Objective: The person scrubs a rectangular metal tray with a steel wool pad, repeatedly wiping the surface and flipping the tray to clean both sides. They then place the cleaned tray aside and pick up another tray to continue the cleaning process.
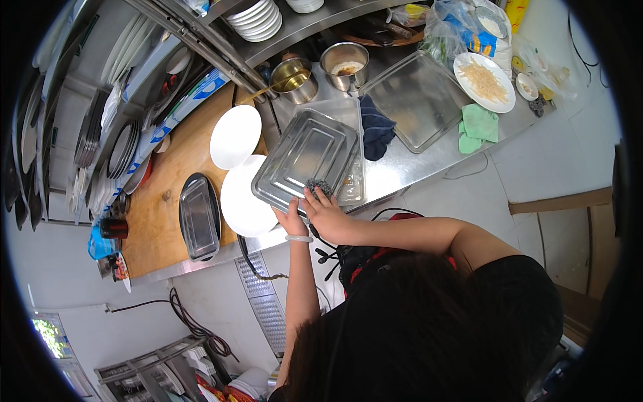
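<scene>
A rectangular metal lid [309,151] with stepped ridges lies tilted in front of me, partly over a clear plastic container [355,188]. My left hand [293,221] grips the lid by its near edge, with the thumb on top and the fingers hidden beneath. With fingertips spread, my right hand [329,223] presses a grey steel wool scourer [318,188] against the lid's near right corner. Two white plates, a smaller one [236,135] and a larger one [246,206], sit left of the lid, which covers part of the larger.
On the steel counter [387,173] are a dark blue cloth [376,128], a shallow tray [417,100], a green cloth [477,128] and a plate of pale strips [485,83]. Two metal pots [344,65] stand behind. A dark oval plate [216,211] with a clear-topped box [198,218] rests on the wooden board [150,216].
</scene>
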Demonstrator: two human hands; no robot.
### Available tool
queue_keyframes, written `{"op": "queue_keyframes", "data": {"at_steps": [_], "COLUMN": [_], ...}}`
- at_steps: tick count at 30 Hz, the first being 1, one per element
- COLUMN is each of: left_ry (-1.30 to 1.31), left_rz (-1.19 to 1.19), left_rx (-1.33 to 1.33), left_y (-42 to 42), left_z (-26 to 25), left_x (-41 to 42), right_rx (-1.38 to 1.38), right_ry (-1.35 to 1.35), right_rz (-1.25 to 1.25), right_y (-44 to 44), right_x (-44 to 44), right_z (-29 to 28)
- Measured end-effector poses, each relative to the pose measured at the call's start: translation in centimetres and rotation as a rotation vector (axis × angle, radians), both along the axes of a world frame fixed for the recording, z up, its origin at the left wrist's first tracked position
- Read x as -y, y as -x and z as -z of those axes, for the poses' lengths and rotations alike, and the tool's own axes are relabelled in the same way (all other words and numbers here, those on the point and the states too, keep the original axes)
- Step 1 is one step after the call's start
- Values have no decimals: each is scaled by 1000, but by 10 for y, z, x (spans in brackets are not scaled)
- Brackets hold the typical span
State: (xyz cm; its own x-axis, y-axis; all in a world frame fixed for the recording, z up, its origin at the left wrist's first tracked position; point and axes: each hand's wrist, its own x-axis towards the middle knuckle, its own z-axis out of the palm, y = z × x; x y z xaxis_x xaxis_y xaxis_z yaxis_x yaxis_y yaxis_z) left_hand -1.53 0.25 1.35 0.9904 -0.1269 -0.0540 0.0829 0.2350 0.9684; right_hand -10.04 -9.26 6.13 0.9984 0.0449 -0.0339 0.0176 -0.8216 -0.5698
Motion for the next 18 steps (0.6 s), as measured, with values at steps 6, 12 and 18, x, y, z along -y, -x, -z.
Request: {"op": "queue_keyframes", "data": {"at_steps": [6, 12, 18], "left_ry": [22, -18, -44], "left_rz": [-16, -31, -3], "left_rx": [-18, -9, -2], "left_y": [1, 2, 0], "left_z": [-3, -3, 0], "left_x": [1, 1, -2], "right_rx": [78, 92, 0], "right_ry": [48, 143, 105], "right_rz": [-10, 119, 237], "right_y": [-7, -56, -99], "right_x": [11, 55, 109], "right_z": [12, 32, 48]}}
